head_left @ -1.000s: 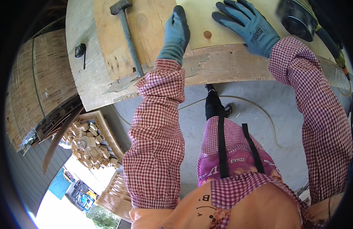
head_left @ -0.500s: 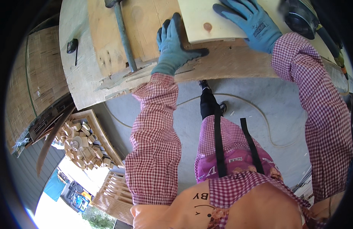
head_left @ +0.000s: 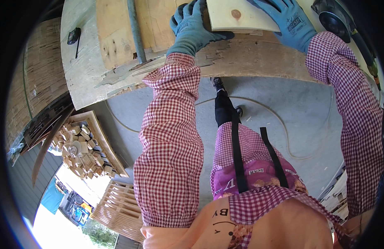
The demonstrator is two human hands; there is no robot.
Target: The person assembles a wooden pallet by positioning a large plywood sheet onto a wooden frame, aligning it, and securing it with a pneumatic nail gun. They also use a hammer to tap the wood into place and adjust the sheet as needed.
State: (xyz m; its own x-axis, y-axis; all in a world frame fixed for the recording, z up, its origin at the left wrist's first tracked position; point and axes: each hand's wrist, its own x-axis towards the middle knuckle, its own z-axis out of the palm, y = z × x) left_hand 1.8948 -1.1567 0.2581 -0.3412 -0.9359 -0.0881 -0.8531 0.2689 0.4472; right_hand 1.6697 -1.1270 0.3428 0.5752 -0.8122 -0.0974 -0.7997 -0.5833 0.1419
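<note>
My left hand (head_left: 191,31), in a blue work glove with dark fingertips, lies on the worn plywood with fingers apart. Its thumb reaches along the front left corner of a pale, smooth wooden board (head_left: 242,20) with a brown knot. On the right part of that board rests my right hand (head_left: 292,24), gloved alike, its fingers stretched out and partly cut off by the upper edge. Left of my left hand lies a hammer (head_left: 136,33); only its bluish handle shows now. A black power tool (head_left: 335,20) with a hose stands right of my right hand.
The plywood-topped bench (head_left: 86,79) has a splintered front edge. A small black object (head_left: 74,36) lies at its left. Below left stand a wooden crate of offcuts (head_left: 82,151) and slatted pallets (head_left: 117,207). A pale hose (head_left: 279,114) curves over the grey floor.
The whole view has shifted, putting the bench higher in the picture; the hammer's head has left it. Both hands and the pale board sit slightly farther right relative to the hammer.
</note>
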